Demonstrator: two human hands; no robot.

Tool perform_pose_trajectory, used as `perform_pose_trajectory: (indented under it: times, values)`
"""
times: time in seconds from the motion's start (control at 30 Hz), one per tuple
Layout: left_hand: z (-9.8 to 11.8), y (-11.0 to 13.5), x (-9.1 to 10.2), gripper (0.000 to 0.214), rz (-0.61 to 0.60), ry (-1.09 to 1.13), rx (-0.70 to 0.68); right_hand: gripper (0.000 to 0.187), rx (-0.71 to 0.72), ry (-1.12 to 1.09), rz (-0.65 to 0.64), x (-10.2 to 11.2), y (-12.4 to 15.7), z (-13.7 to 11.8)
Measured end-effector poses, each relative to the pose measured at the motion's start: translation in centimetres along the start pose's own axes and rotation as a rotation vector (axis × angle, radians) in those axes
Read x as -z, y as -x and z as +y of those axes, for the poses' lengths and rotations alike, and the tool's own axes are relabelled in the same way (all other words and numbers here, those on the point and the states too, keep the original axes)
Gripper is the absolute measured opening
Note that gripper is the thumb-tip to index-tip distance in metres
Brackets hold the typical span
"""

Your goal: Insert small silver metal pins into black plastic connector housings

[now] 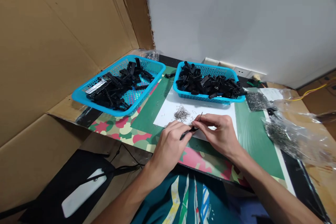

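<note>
My L hand (172,138) grasps a black part (193,129) over near edge of white paper (168,106); my R hand (220,131) pinches a thin tool (201,116) beside it. Step, I judge: close work on part. Next move prob. calls for steady L grip, fine R touch.

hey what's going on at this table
A person's left hand holds a small black part, while the right hand pinches a thin dark piece close to it. A heap of tiny metal pieces lies on white paper beyond the hands. Farther back, a blue left basket and a blue right basket hold more black parts.
</note>
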State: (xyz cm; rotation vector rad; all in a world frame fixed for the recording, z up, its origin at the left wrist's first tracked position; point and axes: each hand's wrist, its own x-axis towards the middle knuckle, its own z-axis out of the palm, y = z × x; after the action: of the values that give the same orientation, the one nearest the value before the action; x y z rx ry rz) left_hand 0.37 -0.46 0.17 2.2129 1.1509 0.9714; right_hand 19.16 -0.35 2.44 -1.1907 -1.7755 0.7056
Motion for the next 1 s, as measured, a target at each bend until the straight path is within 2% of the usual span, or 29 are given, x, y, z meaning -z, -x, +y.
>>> perform_pose_trajectory:
  times: [0.07, 0.13, 0.2, 0.27, 0.37, 0.43, 0.47, 0.57, 0.67, 0.87, 1.0]
  values:
    - [-0.1, -0.1, 0.1, 0.013, 0.023, 0.044, 0.050, 0.014, -0.020, -0.055, 0.102, 0.5, -0.2, 0.0]
    - [-0.1, -0.3, 0.2, 0.011, 0.060, 0.084, 0.110, 0.012, -0.025, -0.056, 0.224, 2.0, -0.5, 0.1]
    - [-0.2, -0.4, 0.4, 0.008, 0.082, 0.110, 0.165, 0.016, -0.032, -0.015, 0.246, 4.1, -0.9, 0.2]
    - [-0.3, -0.4, 0.6, 0.012, 0.076, 0.142, 0.215, 0.022, -0.055, 0.058, 0.120, 6.5, -1.2, 0.5]
    - [-0.6, -0.4, 0.7, 0.019, 0.042, 0.237, 0.266, 0.026, -0.127, 0.268, -0.164, 9.5, -1.0, 1.9]
    - [-0.7, -0.3, 0.6, 0.019, 0.018, 0.303, 0.280, 0.029, -0.185, 0.393, -0.254, 10.8, -0.7, 3.2]
    - [-0.8, -0.3, 0.6, 0.019, 0.005, 0.326, 0.284, 0.028, -0.219, 0.437, -0.253, 11.2, -0.6, 3.9]
    - [-0.8, -0.3, 0.6, 0.021, -0.028, 0.335, 0.276, 0.020, -0.327, 0.498, -0.157, 11.6, -0.3, 5.6]
    - [-0.6, -0.5, 0.8, 0.023, -0.057, 0.292, 0.246, 0.017, -0.374, 0.438, -0.135, 11.5, -0.4, 6.4]
    - [-0.4, -0.9, 1.1, 0.026, -0.074, 0.286, 0.213, 0.021, -0.319, 0.434, -0.117, 10.5, -0.6, 6.4]
    - [-0.5, -1.1, 1.1, 0.020, -0.085, 0.291, 0.163, 0.023, -0.269, 0.471, -0.167, 10.0, -0.4, 6.6]
